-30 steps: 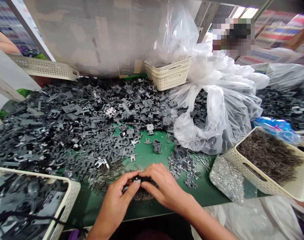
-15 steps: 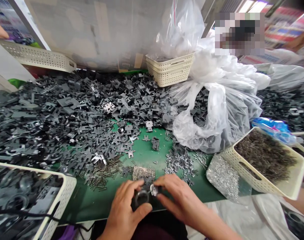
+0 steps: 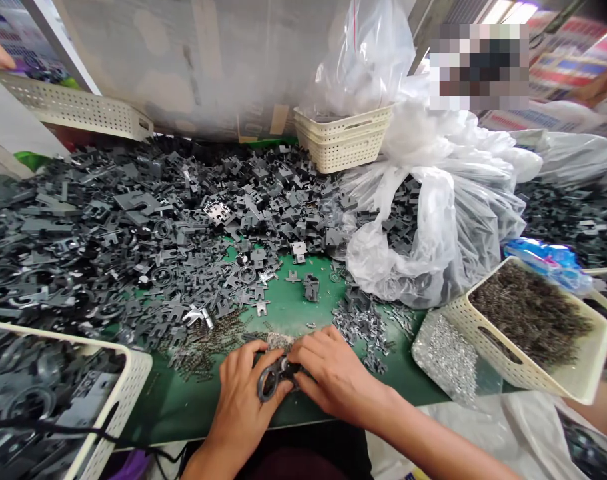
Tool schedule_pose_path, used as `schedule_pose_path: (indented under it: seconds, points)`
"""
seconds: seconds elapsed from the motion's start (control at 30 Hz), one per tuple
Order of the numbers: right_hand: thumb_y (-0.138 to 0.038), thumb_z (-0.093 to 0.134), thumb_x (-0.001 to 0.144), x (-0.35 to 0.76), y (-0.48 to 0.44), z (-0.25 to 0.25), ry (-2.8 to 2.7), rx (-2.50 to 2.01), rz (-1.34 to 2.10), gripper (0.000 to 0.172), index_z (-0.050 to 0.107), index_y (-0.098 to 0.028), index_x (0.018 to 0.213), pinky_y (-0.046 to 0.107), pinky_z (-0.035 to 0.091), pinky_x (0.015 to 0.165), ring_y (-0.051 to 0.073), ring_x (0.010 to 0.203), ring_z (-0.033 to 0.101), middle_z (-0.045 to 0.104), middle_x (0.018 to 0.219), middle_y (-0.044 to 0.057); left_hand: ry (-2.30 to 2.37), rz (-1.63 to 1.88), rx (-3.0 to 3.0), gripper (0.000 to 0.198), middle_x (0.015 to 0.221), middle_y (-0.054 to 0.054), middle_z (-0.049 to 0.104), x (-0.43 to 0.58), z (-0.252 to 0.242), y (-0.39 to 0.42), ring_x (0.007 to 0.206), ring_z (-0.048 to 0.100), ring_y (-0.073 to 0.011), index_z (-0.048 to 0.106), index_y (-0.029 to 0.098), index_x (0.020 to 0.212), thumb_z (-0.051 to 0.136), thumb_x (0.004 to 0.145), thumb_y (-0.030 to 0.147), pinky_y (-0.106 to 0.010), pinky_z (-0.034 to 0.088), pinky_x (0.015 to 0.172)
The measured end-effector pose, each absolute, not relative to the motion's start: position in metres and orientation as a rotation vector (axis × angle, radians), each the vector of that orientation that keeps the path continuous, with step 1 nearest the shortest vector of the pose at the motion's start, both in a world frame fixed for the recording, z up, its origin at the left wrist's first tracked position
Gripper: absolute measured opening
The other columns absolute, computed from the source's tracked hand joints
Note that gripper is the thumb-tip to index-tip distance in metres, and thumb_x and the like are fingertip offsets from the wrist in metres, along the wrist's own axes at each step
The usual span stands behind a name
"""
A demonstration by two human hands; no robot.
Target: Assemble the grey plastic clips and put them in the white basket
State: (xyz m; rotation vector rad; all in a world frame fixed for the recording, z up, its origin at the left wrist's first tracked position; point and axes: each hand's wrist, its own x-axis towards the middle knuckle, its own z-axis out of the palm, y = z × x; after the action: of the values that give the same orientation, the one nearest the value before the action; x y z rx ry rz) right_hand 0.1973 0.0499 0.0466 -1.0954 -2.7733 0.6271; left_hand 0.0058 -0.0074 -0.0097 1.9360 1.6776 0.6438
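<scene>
At the table's front edge, my left hand [image 3: 240, 393] grips a dark grey part with a round ring [image 3: 268, 383] at its near end. My right hand [image 3: 328, 370] has its fingers closed over the other end of this part, where a small shiny spot shows. Exactly what lies under the right fingertips is hidden. Just beyond both hands, a speckled stone-like block [image 3: 279, 341] is partly covered by them. Small dark springs [image 3: 198, 350] lie scattered to the left of the block, and small grey metal pieces [image 3: 360, 323] are heaped to its right.
A large pile of dark grey parts [image 3: 148, 220] covers the back and left of the green table [image 3: 178, 407]. Perforated baskets [image 3: 143, 373] flank me; the right one [image 3: 538, 333] holds springs. A clear bag [image 3: 446, 357] of tiny shiny pieces and plastic bags [image 3: 433, 233] stand right.
My right hand has moved left and closed in over the part. The ring has tipped up and shifted slightly left, and the hands now cover more of the block.
</scene>
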Motion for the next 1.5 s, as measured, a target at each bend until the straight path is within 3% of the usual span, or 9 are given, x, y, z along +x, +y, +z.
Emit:
schedule_pose_path:
  seconds: [0.27, 0.4, 0.53, 0.63, 0.77, 0.9, 1.0, 1.2, 1.5]
  points:
    - [-0.013, 0.054, 0.089, 0.198, 0.031, 0.049, -2.88, -1.095, 0.344, 0.033, 0.053, -0.015, 0.122, 0.042, 0.032, 0.087, 0.026, 0.098, 0.055, 0.062, 0.118, 0.012, 1.646, 0.647, 1.843, 0.032, 0.116, -0.004, 0.052, 0.011, -0.004, -0.003, 0.109, 0.047, -0.0268, 0.06, 0.036, 0.115, 0.054, 0.085, 0.046, -0.049, 0.038, 0.093]
    - [-0.018, 0.051, 0.092, 0.193, 0.048, 0.062, -2.742, -1.2, 0.737, 0.024, 0.058, -0.021, 0.114, 0.035, 0.038, 0.081, 0.021, 0.093, 0.056, 0.065, 0.104, 0.006, 1.717, 0.697, 1.737, 0.022, 0.114, -0.004, 0.053, 0.02, 0.001, 0.001, 0.108, 0.047, -0.0267, 0.066, 0.032, 0.101, 0.05, 0.088, 0.038, -0.05, 0.038, 0.092]
    - [-0.025, 0.06, 0.089, 0.176, 0.068, 0.069, -2.574, -1.016, 1.085, 0.027, 0.057, -0.025, 0.116, 0.031, 0.037, 0.089, 0.018, 0.106, 0.053, 0.061, 0.113, 0.004, 1.659, 0.692, 1.726, 0.031, 0.116, -0.004, 0.054, 0.022, 0.003, 0.003, 0.108, 0.047, -0.0272, 0.062, 0.035, 0.113, 0.056, 0.082, 0.031, -0.049, 0.039, 0.092]
    - [-0.023, 0.058, 0.09, 0.172, 0.077, 0.067, -2.499, -0.973, 1.269, 0.004, 0.061, -0.021, 0.092, 0.029, 0.039, 0.083, 0.016, 0.091, 0.057, 0.064, 0.092, 0.001, 1.669, 0.68, 1.746, 0.035, 0.116, -0.002, 0.055, 0.021, 0.002, 0.003, 0.108, 0.047, -0.0268, 0.06, 0.037, 0.116, 0.057, 0.082, 0.029, -0.048, 0.04, 0.091]
    - [-0.023, 0.043, 0.096, 0.187, 0.088, 0.069, -2.214, -1.175, 1.428, 0.012, 0.054, -0.018, 0.094, 0.025, 0.041, 0.068, 0.014, 0.072, 0.055, 0.061, 0.078, -0.001, 1.706, 0.689, 1.797, 0.02, 0.117, -0.004, 0.055, 0.022, 0.001, 0.002, 0.109, 0.046, -0.0275, 0.066, 0.031, 0.1, 0.054, 0.084, 0.031, -0.049, 0.038, 0.091]
    - [-0.029, 0.058, 0.089, 0.202, 0.095, 0.075, -2.566, -1.188, 1.207, 0.016, 0.061, -0.023, 0.105, 0.034, 0.036, 0.08, 0.019, 0.082, 0.051, 0.059, 0.075, -0.001, 1.709, 0.694, 1.811, 0.019, 0.117, -0.004, 0.054, 0.024, 0.001, 0.001, 0.11, 0.046, -0.0279, 0.065, 0.03, 0.098, 0.052, 0.085, 0.031, -0.05, 0.037, 0.092]
    - [-0.025, 0.065, 0.084, 0.202, 0.099, 0.075, -2.805, -1.097, 1.049, 0.012, 0.067, -0.025, 0.096, 0.038, 0.03, 0.082, 0.021, 0.084, 0.049, 0.059, 0.065, -0.002, 1.716, 0.691, 1.819, 0.019, 0.117, -0.004, 0.055, 0.024, 0.001, 0.001, 0.109, 0.047, -0.0277, 0.065, 0.031, 0.098, 0.052, 0.085, 0.033, -0.048, 0.038, 0.091]
    - [-0.021, 0.06, 0.088, 0.197, 0.104, 0.076, -3.016, -0.883, 0.817, 0.01, 0.067, -0.021, 0.081, 0.036, 0.027, 0.075, 0.02, 0.082, 0.047, 0.065, 0.068, 0.001, 1.725, 0.688, 1.831, 0.018, 0.116, -0.004, 0.055, 0.023, 0.0, 0.002, 0.108, 0.048, -0.0274, 0.065, 0.031, 0.098, 0.052, 0.085, 0.033, -0.048, 0.038, 0.09]
    - [-0.025, 0.04, 0.097, 0.195, 0.104, 0.081, -3.176, -0.76, 0.65, 0.023, 0.058, -0.016, 0.088, 0.036, 0.025, 0.073, 0.021, 0.083, 0.042, 0.061, 0.084, 0.008, 1.709, 0.685, 1.876, 0.019, 0.117, -0.004, 0.054, 0.022, -0.001, 0.0, 0.108, 0.047, -0.0273, 0.063, 0.03, 0.1, 0.05, 0.087, 0.033, -0.049, 0.038, 0.089]
